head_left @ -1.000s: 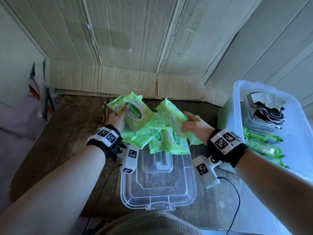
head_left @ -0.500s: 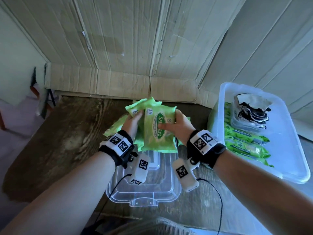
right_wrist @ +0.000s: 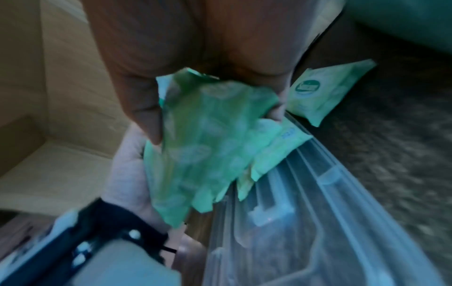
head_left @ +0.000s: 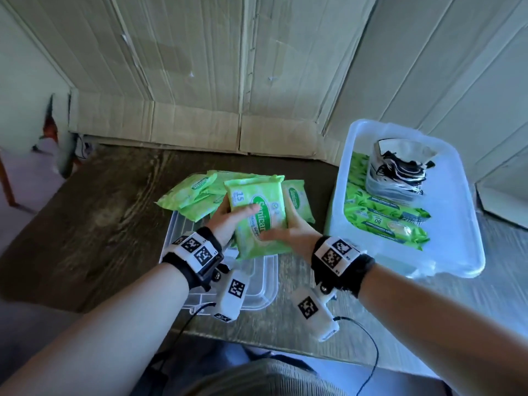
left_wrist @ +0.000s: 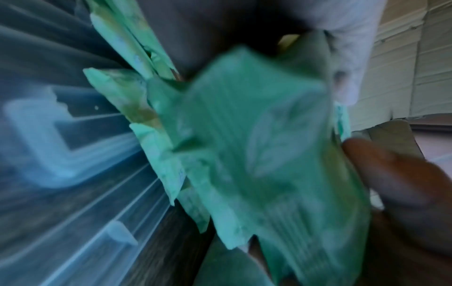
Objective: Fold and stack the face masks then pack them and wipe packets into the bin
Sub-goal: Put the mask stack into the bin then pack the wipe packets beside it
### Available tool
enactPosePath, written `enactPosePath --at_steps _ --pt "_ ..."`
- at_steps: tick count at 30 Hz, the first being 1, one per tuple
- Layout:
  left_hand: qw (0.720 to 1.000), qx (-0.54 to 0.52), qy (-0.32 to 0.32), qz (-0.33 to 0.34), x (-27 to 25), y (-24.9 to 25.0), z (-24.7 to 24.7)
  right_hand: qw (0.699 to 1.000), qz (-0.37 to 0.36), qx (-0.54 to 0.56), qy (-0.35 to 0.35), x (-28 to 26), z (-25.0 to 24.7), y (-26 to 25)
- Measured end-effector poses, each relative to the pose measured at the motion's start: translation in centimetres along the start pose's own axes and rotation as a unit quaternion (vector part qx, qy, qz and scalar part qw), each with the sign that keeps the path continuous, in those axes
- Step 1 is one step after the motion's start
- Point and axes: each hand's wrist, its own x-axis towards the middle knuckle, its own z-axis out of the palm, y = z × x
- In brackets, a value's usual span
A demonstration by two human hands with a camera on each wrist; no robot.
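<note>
Both hands hold a small stack of green wipe packets above the clear lid. My left hand grips the stack's left side, thumb lying across the top packet. My right hand grips the right side, thumb on the packet's lower face. The wrist views show the same blurred green packets pinched between palms and fingers. More loose packets lie on the table behind. The clear bin at right holds larger green wipe packs and a stack of folded masks.
A dark wooden table carries everything. Cardboard sheets line the wall behind and to the right. Cables trail from my wrist cameras near the table's front edge. A lone packet lies on the table beside the lid.
The spread packets were gathered into one stack between my hands. The stack has since turned slightly and both thumbs now lie across its top face.
</note>
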Motion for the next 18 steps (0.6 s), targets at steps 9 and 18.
enactPosePath --at_steps 9,18 --pt "0.975 0.194 -0.103 0.033 0.1 -5.1 1.9 0.945 0.004 -0.311 0.106 -6.5 -4.3 5.7" --pt "0.832 0.477 -0.261 0.112 -1.2 -9.3 8.3 0.831 -0.008 -0.539 0.135 -11.0 -7.5 11.0"
